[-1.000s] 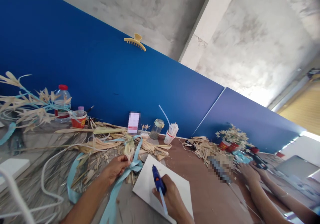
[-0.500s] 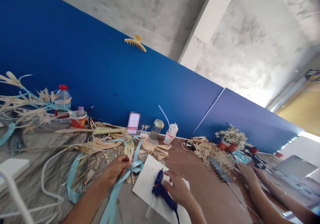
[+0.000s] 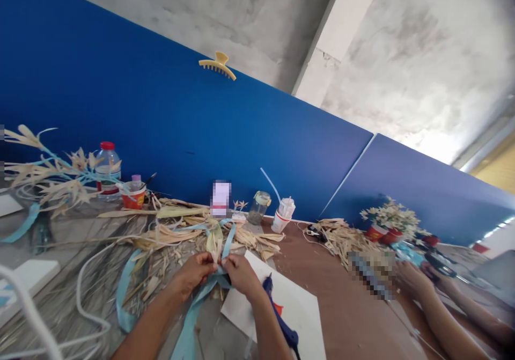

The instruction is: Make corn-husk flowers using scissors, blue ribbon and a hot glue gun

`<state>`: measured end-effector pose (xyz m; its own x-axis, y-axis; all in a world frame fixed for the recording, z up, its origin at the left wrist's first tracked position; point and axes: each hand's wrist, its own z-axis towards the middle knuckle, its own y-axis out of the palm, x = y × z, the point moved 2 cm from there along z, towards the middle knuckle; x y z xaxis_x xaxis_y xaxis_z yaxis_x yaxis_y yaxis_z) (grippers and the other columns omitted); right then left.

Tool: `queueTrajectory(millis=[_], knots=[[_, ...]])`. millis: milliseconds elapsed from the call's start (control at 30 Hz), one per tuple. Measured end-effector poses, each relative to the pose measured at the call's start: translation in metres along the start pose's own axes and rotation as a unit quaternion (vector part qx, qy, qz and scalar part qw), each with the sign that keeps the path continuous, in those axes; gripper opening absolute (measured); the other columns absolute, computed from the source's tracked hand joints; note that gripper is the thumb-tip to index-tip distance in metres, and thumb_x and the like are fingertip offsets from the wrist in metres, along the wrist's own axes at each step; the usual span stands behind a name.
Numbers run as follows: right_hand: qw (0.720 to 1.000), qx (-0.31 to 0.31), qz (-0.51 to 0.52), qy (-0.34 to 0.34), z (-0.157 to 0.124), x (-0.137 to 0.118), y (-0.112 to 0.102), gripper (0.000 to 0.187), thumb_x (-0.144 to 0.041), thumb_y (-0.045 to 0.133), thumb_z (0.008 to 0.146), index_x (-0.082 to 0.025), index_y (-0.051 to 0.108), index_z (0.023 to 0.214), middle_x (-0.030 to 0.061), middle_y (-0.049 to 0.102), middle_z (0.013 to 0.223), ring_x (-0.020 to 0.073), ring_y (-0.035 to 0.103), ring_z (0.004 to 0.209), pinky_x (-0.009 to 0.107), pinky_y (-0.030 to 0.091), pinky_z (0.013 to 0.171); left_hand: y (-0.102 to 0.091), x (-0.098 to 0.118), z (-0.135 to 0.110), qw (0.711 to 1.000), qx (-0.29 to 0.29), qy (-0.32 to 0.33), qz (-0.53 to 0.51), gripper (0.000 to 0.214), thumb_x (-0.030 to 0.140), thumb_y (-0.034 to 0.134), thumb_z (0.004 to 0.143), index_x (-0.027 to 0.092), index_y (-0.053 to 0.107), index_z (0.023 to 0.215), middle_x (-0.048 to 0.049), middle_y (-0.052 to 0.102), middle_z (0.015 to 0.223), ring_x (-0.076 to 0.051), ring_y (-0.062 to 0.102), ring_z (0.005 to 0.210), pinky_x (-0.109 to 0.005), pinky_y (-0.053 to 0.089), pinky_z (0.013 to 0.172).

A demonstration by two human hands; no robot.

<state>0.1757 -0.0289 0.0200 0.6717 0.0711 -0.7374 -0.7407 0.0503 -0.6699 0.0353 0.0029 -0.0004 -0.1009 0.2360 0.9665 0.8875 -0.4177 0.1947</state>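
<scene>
My left hand (image 3: pixel 197 272) is closed in a pinch on the lower end of a pale husk piece (image 3: pixel 214 242), which stands upright. Close beside it, my right hand (image 3: pixel 242 277) pinches a light blue ribbon (image 3: pixel 229 240) where the ribbon meets the husk. A long tail of the ribbon hangs toward me below the hands. The exact grip at the fingertips is partly hidden. A dark blue glue gun (image 3: pixel 285 329) lies on a white sheet (image 3: pixel 308 309), partly covered by my right forearm.
Dry husks (image 3: pixel 177 236) litter the table beyond my hands. A white cable (image 3: pixel 82 287) loops at left. A lidded jar (image 3: pixel 259 207), a white cup (image 3: pixel 282 216), and a red-capped bottle (image 3: pixel 108 167) stand along the blue partition. A co-worker's hands (image 3: pixel 414 280) are at right.
My right hand has left the glue gun's side and moved left to the ribbon, closing on it. My left hand keeps its hold on the husk piece. The view has shifted slightly.
</scene>
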Motion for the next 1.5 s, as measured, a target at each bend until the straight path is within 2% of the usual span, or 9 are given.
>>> queueTrajectory(millis=[167,333,500,667,800,1000,1233,1333,1500], knots=[[0.998,0.002,0.049,0.038,-0.006,0.000,0.002,0.020,-0.016,0.052,0.079,-0.016,0.063,0.062,-0.0026,0.056,0.058,0.0125,0.052,0.062,0.022,0.038,0.061,-0.001,-0.002,0.001,1.000,0.005,0.002,0.029,0.028,0.035,0.075,0.050,0.015,0.058,0.061,0.0059,0.047,0.049,-0.005,0.032,0.040,-0.023,0.018,0.044],[0.996,0.011,0.070,0.062,-0.009,0.000,0.002,0.014,-0.014,0.058,0.073,-0.016,0.064,0.061,-0.0024,0.058,0.061,0.0130,0.054,0.066,0.022,0.039,0.065,0.001,-0.001,-0.001,1.000,0.000,-0.009,0.029,0.029,0.035,0.076,0.051,0.015,0.058,0.061,0.0056,0.048,0.050,-0.006,0.033,0.041,-0.023,0.017,0.044],[0.996,0.019,0.069,0.053,-0.010,-0.003,0.001,0.012,-0.014,0.058,0.073,-0.016,0.066,0.064,-0.0004,0.062,0.066,0.0142,0.056,0.070,0.023,0.040,0.066,0.003,0.003,-0.004,1.000,-0.012,-0.019,0.016,0.029,0.034,0.078,0.051,0.015,0.059,0.061,0.0053,0.049,0.051,-0.006,0.033,0.044,-0.024,0.016,0.045],[0.996,0.016,0.075,0.035,-0.014,-0.010,0.002,0.013,-0.013,0.056,0.072,-0.016,0.069,0.071,0.0010,0.067,0.071,0.0155,0.059,0.072,0.024,0.042,0.068,0.000,0.001,-0.004,0.999,-0.029,-0.027,-0.013,0.033,0.037,0.080,0.051,0.015,0.056,0.057,0.0073,0.044,0.047,-0.006,0.029,0.043,-0.024,0.014,0.045],[0.995,0.012,0.099,0.018,-0.016,-0.013,0.003,0.017,-0.012,0.053,0.072,-0.016,0.070,0.072,-0.0001,0.067,0.068,0.0146,0.058,0.069,0.023,0.042,0.065,0.001,0.000,-0.005,0.998,-0.038,-0.026,-0.047,0.030,0.030,0.082,0.051,0.015,0.059,0.061,0.0069,0.047,0.049,-0.005,0.030,0.043,-0.024,0.015,0.046],[0.979,-0.035,0.199,0.041,-0.020,-0.016,0.004,0.013,-0.017,0.056,0.070,-0.017,0.069,0.072,-0.0029,0.062,0.061,0.0124,0.052,0.059,0.022,0.038,0.057,0.003,-0.003,-0.004,0.993,-0.053,-0.027,-0.105,0.027,0.028,0.082,0.055,0.014,0.067,0.073,0.0015,0.060,0.057,-0.010,0.046,0.048,-0.024,0.028,0.049],[0.977,0.016,0.209,0.043,-0.019,-0.014,0.007,0.005,-0.018,0.058,0.064,-0.018,0.061,0.060,-0.0033,0.057,0.057,0.0135,0.050,0.060,0.025,0.037,0.061,0.001,-0.005,-0.003,0.985,-0.023,-0.045,-0.167,0.024,0.026,0.084,0.053,0.013,0.067,0.065,0.0036,0.055,0.051,-0.005,0.038,0.041,-0.021,0.022,0.043],[0.956,0.021,0.286,0.067,-0.018,-0.010,0.009,0.006,-0.021,0.061,0.061,-0.018,0.058,0.057,-0.0038,0.054,0.053,0.0126,0.046,0.055,0.025,0.035,0.058,0.005,-0.001,-0.008,0.976,-0.054,-0.030,-0.208,0.023,0.030,0.082,0.060,0.013,0.070,0.069,0.0014,0.058,0.054,-0.006,0.041,0.045,-0.021,0.030,0.047],[0.873,-0.010,0.477,0.097,-0.017,-0.007,0.014,0.020,-0.029,0.073,0.053,-0.018,0.056,0.055,-0.0024,0.057,0.053,0.0134,0.051,0.058,0.026,0.037,0.062,0.009,0.005,-0.012,0.968,-0.077,-0.022,-0.237,0.026,0.024,0.084,0.057,0.012,0.072,0.076,-0.0022,0.062,0.062,-0.007,0.046,0.050,-0.021,0.038,0.054]])
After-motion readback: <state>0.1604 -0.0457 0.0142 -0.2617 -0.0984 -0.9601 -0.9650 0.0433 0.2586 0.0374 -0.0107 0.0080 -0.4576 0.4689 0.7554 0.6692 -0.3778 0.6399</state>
